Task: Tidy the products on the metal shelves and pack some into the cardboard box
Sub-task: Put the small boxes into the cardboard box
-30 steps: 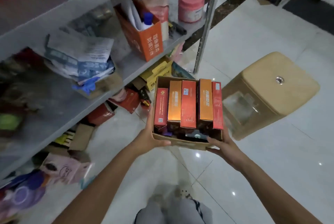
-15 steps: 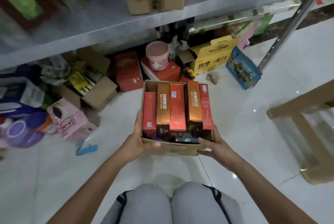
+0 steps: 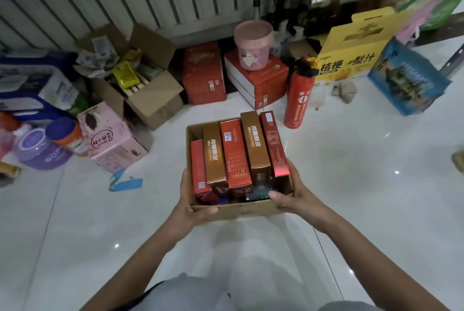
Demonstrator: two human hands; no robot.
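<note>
Your cardboard box (image 3: 238,210) is low over the floor (image 3: 351,185); whether it touches is unclear. It looks nearly full, with red and gold cartons (image 3: 234,155) side by side. Your left hand (image 3: 190,207) and right hand (image 3: 293,197) grip its near corners, thumbs over the rim. The floor clutter, like the open brown carton (image 3: 150,99), looks untidied. The box's bottom layer is too dark to read.

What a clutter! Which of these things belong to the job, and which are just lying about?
Job: cardboard box, red and gold cartons inside it, left hand, right hand gripping it.
Lying about: red canister, pink tub, yellow carton, pink box.
</note>
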